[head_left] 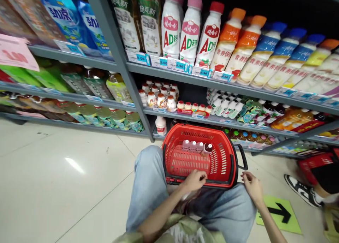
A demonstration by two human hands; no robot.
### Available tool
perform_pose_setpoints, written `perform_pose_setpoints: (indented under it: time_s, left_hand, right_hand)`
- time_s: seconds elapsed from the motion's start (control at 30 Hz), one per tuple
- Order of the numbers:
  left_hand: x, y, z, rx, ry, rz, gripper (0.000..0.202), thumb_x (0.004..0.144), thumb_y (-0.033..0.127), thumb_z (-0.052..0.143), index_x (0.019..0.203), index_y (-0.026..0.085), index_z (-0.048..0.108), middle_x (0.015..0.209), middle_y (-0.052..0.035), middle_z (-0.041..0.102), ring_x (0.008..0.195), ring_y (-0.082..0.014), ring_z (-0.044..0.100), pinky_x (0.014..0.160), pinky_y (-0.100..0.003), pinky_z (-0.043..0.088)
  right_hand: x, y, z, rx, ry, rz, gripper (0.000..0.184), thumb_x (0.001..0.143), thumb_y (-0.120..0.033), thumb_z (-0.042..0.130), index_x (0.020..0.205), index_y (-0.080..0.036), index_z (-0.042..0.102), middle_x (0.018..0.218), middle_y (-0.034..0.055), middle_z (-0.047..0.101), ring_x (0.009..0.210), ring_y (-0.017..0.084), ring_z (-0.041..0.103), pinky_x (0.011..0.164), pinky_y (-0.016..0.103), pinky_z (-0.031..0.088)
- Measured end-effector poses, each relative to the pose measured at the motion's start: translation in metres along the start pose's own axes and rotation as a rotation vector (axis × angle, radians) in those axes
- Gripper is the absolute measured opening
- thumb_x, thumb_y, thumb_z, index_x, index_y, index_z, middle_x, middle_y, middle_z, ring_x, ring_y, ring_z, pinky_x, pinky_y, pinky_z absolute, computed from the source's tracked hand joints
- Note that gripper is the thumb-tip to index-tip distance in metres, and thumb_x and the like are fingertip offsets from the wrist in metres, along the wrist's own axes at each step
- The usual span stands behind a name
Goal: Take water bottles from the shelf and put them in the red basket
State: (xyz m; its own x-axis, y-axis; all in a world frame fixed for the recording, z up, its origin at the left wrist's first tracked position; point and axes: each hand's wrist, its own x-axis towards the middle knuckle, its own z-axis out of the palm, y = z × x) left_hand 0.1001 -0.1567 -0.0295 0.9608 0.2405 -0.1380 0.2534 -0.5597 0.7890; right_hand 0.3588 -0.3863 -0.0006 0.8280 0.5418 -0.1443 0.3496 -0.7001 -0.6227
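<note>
A red shopping basket stands on the floor between my knees, in front of the shelves. Inside it, a row of small pale bottles with white caps and one dark-topped bottle sit toward the far side. My left hand is over the basket's near rim with its fingers curled in, and I see nothing in them. Beside my right knee, just below the black basket handle, is my right hand. Its thumb and fingers are apart and hold nothing visible.
Shelves ahead carry white AD milk bottles, orange-capped bottles, small bottle packs and blue bags. One white bottle stands on the bottom shelf. At right are a person's shoe and a green floor arrow sign.
</note>
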Motion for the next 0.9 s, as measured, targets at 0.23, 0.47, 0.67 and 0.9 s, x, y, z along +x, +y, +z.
perform_pose_setpoints:
  time_s: [0.23, 0.47, 0.67, 0.9]
  left_hand:
    - [0.041, -0.077, -0.085, 0.303, -0.295, -0.152, 0.02, 0.088, 0.019, 0.065, 0.105, 0.015, 0.075, 0.102, -0.0137, 0.077, 0.094, -0.0307, 0.073, 0.082, -0.037, 0.059]
    - [0.094, -0.135, -0.141, 0.52, -0.133, -0.293, 0.055, 0.094, 0.014, 0.057, 0.148, 0.01, 0.048, 0.148, -0.0244, 0.052, 0.134, -0.0372, 0.057, 0.111, -0.049, 0.051]
    - [0.117, -0.153, -0.106, 0.517, -0.116, -0.258, 0.066, 0.093, 0.007, 0.055, 0.156, 0.016, 0.04, 0.168, -0.0201, 0.029, 0.15, -0.0384, 0.038, 0.117, -0.052, 0.045]
    - [0.144, -0.176, -0.075, 0.499, -0.068, -0.283, 0.064, 0.088, -0.006, 0.036, 0.146, 0.013, 0.056, 0.158, -0.0228, 0.044, 0.142, -0.0383, 0.042, 0.109, -0.054, 0.052]
  right_hand:
    - [-0.048, -0.029, 0.014, -0.529, -0.016, -0.044, 0.05, 0.099, -0.053, 0.034, 0.112, -0.024, 0.073, 0.107, 0.013, 0.079, 0.093, 0.031, 0.075, 0.076, 0.036, 0.049]
    - [-0.041, -0.037, 0.012, -0.505, -0.046, 0.001, 0.047, 0.1, -0.052, 0.037, 0.112, -0.024, 0.072, 0.106, 0.0121, 0.079, 0.095, 0.03, 0.075, 0.077, 0.035, 0.048]
    - [-0.039, -0.036, 0.013, -0.474, 0.011, -0.009, 0.05, 0.096, -0.054, 0.037, 0.103, -0.022, 0.075, 0.097, 0.0124, 0.08, 0.085, 0.029, 0.074, 0.071, 0.034, 0.047]
    - [-0.033, -0.038, 0.013, -0.404, 0.015, 0.019, 0.051, 0.093, -0.059, 0.039, 0.095, -0.023, 0.075, 0.091, 0.0106, 0.08, 0.083, 0.03, 0.074, 0.071, 0.035, 0.047]
